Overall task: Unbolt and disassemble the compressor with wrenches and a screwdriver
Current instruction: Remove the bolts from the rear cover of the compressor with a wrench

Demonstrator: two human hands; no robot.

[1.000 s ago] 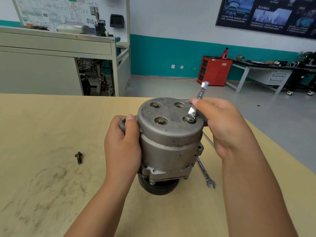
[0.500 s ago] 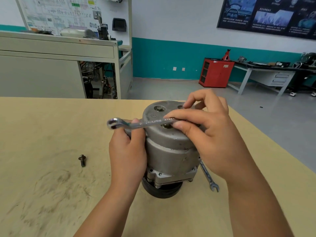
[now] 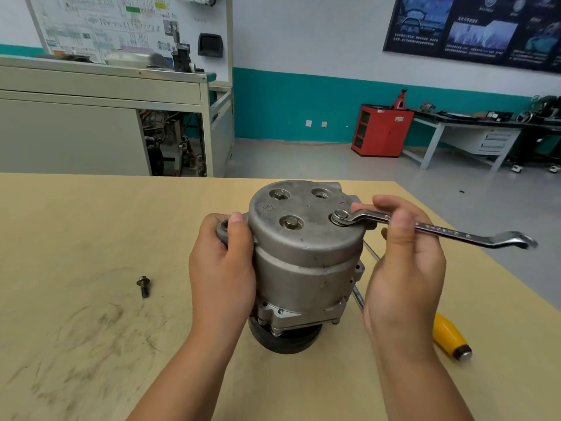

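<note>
While your left hand (image 3: 221,268) wraps the left flank of the compressor (image 3: 303,262), which stands upright toward the far right corner of the table (image 3: 76,223), your right hand (image 3: 403,268) pinches the wrench (image 3: 449,232) shank between thumb and fingers. Its ring end sits over the bolt (image 3: 341,214) at the cover's right rim, and its long axis runs from there out toward the table's right edge. You grip close to the ring, so leverage looks short; sliding outward would probably help the swing.
</note>
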